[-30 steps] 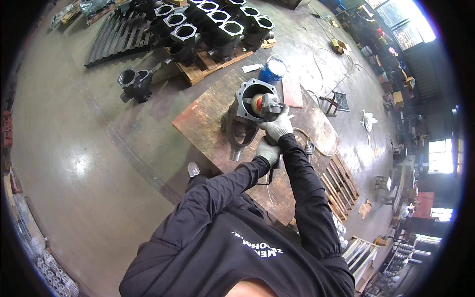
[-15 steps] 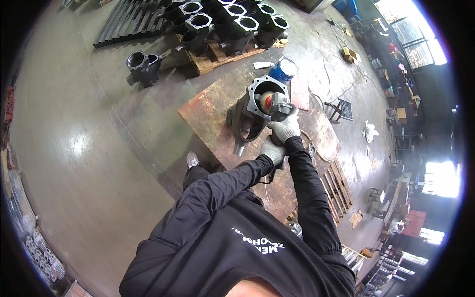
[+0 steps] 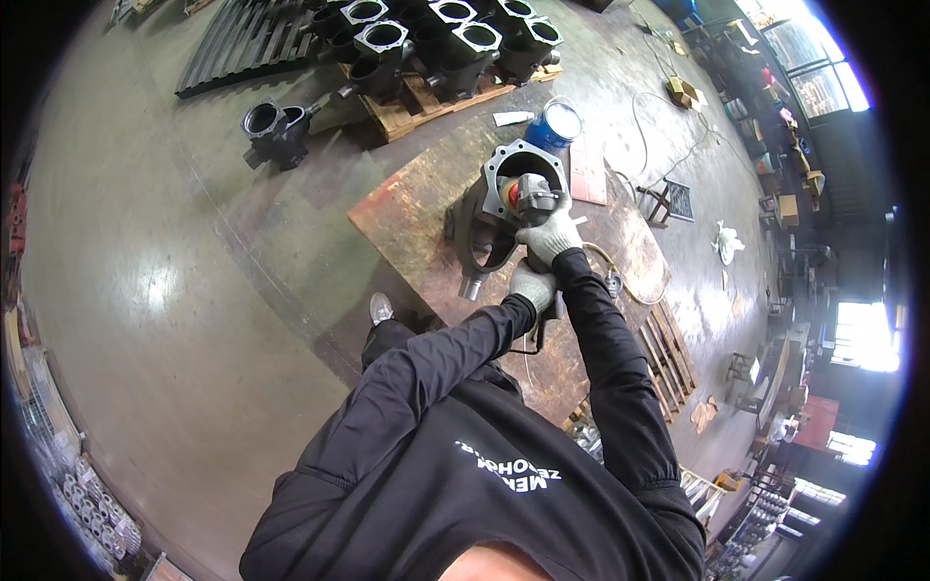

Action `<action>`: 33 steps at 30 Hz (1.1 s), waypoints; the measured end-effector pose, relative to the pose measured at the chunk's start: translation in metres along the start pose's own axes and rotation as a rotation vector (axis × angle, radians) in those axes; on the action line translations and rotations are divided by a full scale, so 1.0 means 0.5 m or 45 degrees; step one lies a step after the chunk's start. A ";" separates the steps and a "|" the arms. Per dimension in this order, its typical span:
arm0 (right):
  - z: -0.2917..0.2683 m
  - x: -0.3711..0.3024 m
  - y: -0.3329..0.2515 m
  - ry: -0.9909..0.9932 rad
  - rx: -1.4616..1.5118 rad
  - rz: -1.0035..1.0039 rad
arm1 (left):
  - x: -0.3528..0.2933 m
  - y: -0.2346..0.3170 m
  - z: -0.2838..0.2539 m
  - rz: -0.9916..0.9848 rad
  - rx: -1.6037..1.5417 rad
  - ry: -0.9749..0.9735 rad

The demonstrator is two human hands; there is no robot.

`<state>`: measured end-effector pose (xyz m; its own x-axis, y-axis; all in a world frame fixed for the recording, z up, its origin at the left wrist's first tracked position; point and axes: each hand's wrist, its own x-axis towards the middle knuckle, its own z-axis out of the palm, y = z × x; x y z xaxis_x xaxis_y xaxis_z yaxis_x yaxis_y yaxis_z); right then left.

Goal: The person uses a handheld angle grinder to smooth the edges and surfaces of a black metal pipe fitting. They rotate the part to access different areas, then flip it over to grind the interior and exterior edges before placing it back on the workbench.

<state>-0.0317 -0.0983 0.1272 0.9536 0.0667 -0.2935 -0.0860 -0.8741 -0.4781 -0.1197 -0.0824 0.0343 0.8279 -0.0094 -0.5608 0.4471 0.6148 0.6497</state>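
Both my gloved hands are closed around an angle grinder [image 3: 536,199] with a red and pale disc at its head. My right hand [image 3: 552,235] grips it just behind the head. Lower down, my left hand [image 3: 533,286] wraps the rear of its body. The grinder's head sits at the wide round opening of a dark metal casting [image 3: 472,218], over the left part of its bolt-holed flange. That casting stands on a worn, stained work table [image 3: 407,208]. Whether the disc touches the metal cannot be made out.
Behind the casting stand a blue can [image 3: 556,124] and a red flat sheet [image 3: 588,172]. A hose [image 3: 635,308] loops at the table's right. Several black castings fill a wooden pallet [image 3: 412,118] beyond; another casting [image 3: 278,134] stands on the floor. Wooden slats [image 3: 666,360] lie to the right.
The grinder's head and my right hand have moved a little to the left across the casting's opening. My grip on the grinder is unchanged.
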 end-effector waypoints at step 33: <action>-0.017 -0.002 -0.030 -0.150 0.137 0.042 | 0.115 -0.080 -0.158 -0.158 -0.617 -0.598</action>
<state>-0.0288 -0.0894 0.1419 0.9099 0.1000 -0.4025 -0.1534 -0.8205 -0.5506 -0.1168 -0.0452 -0.0648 0.8882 -0.3767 -0.2631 0.4370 0.8694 0.2306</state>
